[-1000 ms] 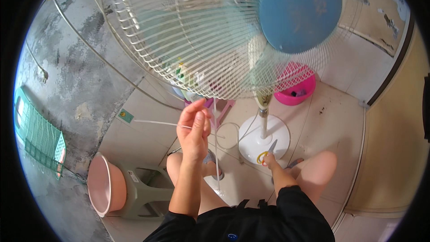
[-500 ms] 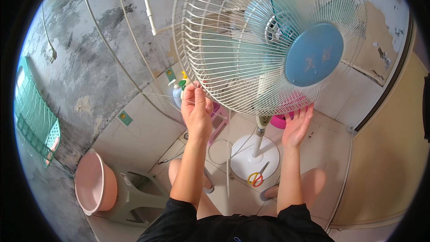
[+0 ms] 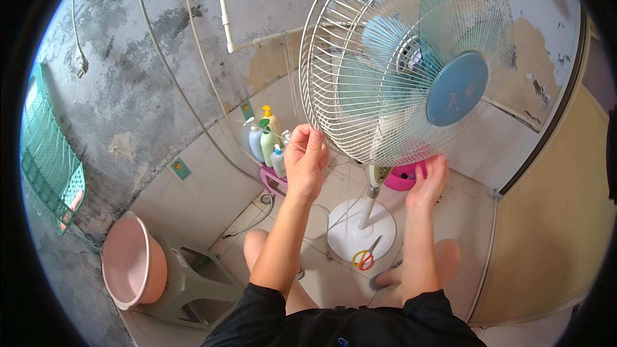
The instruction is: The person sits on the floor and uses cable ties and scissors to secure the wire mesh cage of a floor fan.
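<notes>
A standing fan with a white wire guard [image 3: 360,90], pale blue-green blades and a blue centre cap [image 3: 457,88] fills the upper right. My left hand [image 3: 305,162] is at the lower left rim of the guard, thumb and fingers pinched on a thin white strand; its exact hold on the rim is partly hidden. Below the guard's lower right, my right hand [image 3: 427,185] is raised with fingers extended, holding nothing; I cannot tell if its fingertips touch the wires. Scissors [image 3: 364,259] with yellow and red handles lie on the fan's round white base [image 3: 344,228].
Pump bottles [image 3: 268,143] stand on a pink rack [image 3: 274,183] by the wall. Behind the fan pole sits a magenta basin [image 3: 400,182]. At left, a pink basin [image 3: 132,263] rests by a grey-green stool [image 3: 193,283]; a green basket [image 3: 51,154] hangs above. A hose [image 3: 250,228] lies on the tiles.
The fan appears shifted right and a little smaller in view, showing more of the bottles. My left hand has moved right with the rim. The right hand's fingers are slightly more curled.
</notes>
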`<state>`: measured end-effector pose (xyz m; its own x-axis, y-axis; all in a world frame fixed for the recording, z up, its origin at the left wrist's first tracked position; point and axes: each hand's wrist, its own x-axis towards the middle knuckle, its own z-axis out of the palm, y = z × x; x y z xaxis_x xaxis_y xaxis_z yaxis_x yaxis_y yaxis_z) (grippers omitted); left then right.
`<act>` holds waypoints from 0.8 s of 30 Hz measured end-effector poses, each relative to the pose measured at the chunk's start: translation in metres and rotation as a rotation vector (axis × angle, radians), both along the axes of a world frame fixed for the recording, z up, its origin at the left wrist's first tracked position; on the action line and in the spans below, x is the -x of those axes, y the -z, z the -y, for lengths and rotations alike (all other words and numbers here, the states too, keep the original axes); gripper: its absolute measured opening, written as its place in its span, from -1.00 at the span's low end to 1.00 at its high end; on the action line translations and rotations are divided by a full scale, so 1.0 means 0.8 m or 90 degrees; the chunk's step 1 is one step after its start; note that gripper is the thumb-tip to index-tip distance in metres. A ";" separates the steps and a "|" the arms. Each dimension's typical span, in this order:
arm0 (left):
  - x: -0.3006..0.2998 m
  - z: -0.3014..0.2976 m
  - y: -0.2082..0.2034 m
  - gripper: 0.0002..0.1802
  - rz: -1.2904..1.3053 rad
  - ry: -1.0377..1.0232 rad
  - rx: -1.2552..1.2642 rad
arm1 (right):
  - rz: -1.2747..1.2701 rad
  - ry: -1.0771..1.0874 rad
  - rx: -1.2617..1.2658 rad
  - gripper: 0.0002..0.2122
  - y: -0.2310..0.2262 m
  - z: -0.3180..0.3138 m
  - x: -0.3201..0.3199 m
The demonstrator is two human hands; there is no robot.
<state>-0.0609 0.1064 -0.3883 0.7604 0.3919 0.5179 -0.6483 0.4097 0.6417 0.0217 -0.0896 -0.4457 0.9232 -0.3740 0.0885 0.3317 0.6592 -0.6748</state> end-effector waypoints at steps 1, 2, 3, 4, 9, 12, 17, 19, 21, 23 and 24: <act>-0.002 -0.001 0.000 -0.88 -0.001 0.005 0.001 | -0.011 -0.026 0.010 -0.61 0.016 -0.008 0.015; -0.003 -0.002 -0.001 -0.88 -0.007 0.002 -0.004 | -0.021 -0.053 0.020 -0.71 0.033 -0.021 0.034; -0.003 -0.004 0.000 -0.88 -0.014 -0.004 -0.009 | 0.042 -0.135 0.102 -0.80 0.040 -0.043 0.053; -0.005 -0.004 0.000 -0.88 -0.014 0.005 -0.001 | 0.028 -0.264 0.096 -0.80 0.030 -0.063 0.076; 0.001 -0.016 -0.001 -0.88 -0.043 0.030 -0.005 | 0.090 -0.290 0.131 -0.75 -0.016 -0.123 0.109; 0.003 -0.016 -0.004 -0.87 -0.064 0.052 -0.047 | 0.002 -0.284 0.085 -0.80 -0.029 -0.122 0.107; -0.001 -0.028 -0.001 -0.87 -0.051 0.084 -0.055 | 0.003 -0.276 0.027 -0.86 -0.024 -0.130 0.105; -0.003 -0.026 -0.002 -0.87 -0.038 0.110 -0.046 | 0.026 -0.285 0.039 -0.87 -0.012 -0.125 0.095; -0.003 -0.024 -0.004 -0.87 -0.019 0.119 -0.032 | 0.049 -0.295 0.051 -0.88 -0.007 -0.115 0.089; -0.004 -0.024 -0.003 -0.87 -0.019 0.119 -0.034 | 0.057 -0.340 0.092 -0.88 -0.005 -0.104 0.085; -0.005 -0.024 -0.001 -0.87 -0.020 0.122 -0.037 | 0.058 -0.364 0.089 -0.88 -0.004 -0.097 0.085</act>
<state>-0.0570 0.1254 -0.3873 0.8340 0.2087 0.5108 -0.5418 0.4854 0.6862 -0.0460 -0.0116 -0.4421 0.9613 0.2006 0.1890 0.0109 0.6575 -0.7534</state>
